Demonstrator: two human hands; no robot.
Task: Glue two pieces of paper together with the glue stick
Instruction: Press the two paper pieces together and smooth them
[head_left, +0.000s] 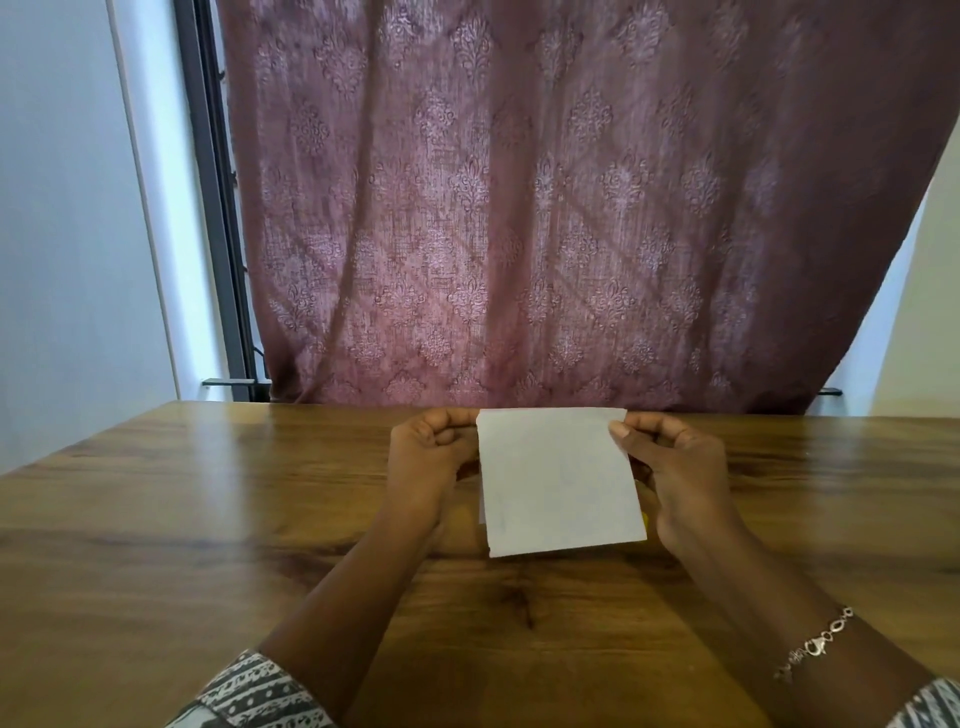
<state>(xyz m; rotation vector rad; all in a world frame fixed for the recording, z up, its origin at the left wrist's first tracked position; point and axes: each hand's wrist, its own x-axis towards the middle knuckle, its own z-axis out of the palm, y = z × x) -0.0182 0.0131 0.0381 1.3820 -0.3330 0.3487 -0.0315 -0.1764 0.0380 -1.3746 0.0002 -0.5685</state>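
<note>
Both hands up over the table (156, 519), pinching one white paper (558, 480) by its top corners: left hand (434, 462) pressed shut on the top-left corner, thumb on the near face, fingers curled behind; right hand (675, 467) same on the top-right corner. Paper hangs down from the two pinches, lifted off the wood, lower edge free and tipped slightly toward the camera. A thin sliver of a second edge shows along the left side below the left pinch, so likely two sheets stacked, can't be sure. Small yellow bit (644, 518) peeks out at the lower right edge below the right pinch, maybe the glue stick, too hidden to tell. Handling, as a guess: very light, thin, floppy, creases easily, not slippery in dry fingers but sheets can slide on each other if glue is wet. Corner pinches keep it taut between the hands; holding by one corner only would let it droop and twist. Best hold is at the edges, away from any glued area, then lay flat and press from the middle outward. Bracelet (815, 644) on right wrist, curtain (571, 208) behind
</note>
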